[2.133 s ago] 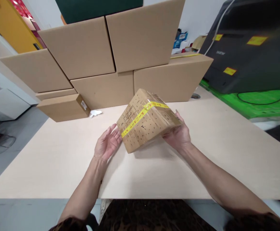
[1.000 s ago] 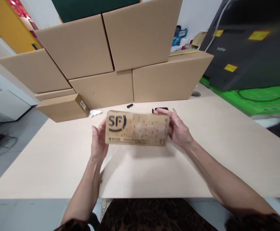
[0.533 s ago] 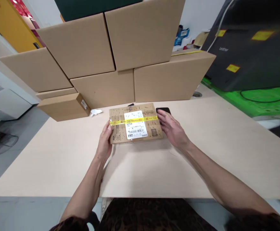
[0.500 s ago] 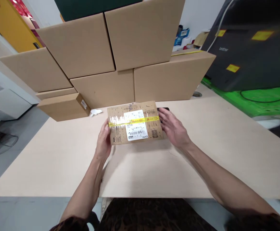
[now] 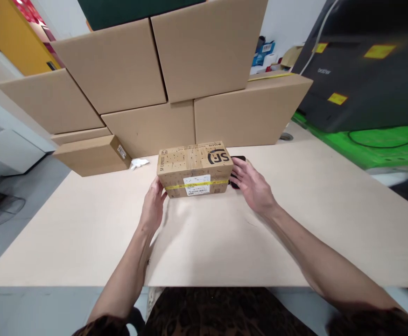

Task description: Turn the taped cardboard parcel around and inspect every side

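Observation:
Between my two hands is a small cardboard box (image 5: 181, 161), its top printed with a black SF logo and dotted with dark marks. A white label (image 5: 197, 188) crossed by yellow tape is on the side facing me. My left hand (image 5: 152, 205) grips the box's lower left end, its fingertips partly hidden. At the right end, the fingers of my right hand (image 5: 255, 186) press against the cardboard. A flat black object, perhaps a phone (image 5: 238, 158), lies partly behind those fingers.
Large cardboard boxes (image 5: 148, 133) are stacked along the back of the table (image 5: 204, 252). A smaller brown box (image 5: 88, 156) and crumpled white tissue (image 5: 139, 163) are at back left. Beyond the right edge, a dark machine (image 5: 361, 84) stands on a green surface (image 5: 375, 149).
The box has tipped between my hands: its labelled face has swung down toward the front, and the SF-printed face now shows on top. My hands have barely shifted.

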`<state>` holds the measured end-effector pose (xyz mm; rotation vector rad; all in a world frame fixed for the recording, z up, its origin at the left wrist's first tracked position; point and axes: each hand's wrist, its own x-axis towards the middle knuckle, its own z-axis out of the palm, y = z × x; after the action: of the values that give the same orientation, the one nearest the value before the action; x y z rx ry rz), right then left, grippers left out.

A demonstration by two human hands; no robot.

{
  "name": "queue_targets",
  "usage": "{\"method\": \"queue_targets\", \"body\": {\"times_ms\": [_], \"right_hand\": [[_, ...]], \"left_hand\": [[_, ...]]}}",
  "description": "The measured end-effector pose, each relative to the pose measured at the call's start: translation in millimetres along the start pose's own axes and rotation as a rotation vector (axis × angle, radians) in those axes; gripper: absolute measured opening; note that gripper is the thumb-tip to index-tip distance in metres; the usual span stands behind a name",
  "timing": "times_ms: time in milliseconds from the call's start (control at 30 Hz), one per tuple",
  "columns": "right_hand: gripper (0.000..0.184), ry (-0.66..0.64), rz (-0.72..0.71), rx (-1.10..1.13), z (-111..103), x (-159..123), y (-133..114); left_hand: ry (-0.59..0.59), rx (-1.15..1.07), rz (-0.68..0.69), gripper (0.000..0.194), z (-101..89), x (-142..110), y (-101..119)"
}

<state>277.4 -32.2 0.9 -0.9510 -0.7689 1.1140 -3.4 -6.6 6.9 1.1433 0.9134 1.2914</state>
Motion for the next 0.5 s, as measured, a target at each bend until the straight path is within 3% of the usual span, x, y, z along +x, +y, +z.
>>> {"method": "queue_targets", "body": {"times_ms": [200,500], "right_hand": [[0.044,0.019,-0.126,0.047,-2,1,-9],[0.049,0.153,-0.012,-0.028,-11,12,1]], "left_hand": [[0.128,-0.167,0.126,0.054,-1.9,2,6],[0.254,-0.111,-0.021,0.052,-7.8,5,-5]]}}
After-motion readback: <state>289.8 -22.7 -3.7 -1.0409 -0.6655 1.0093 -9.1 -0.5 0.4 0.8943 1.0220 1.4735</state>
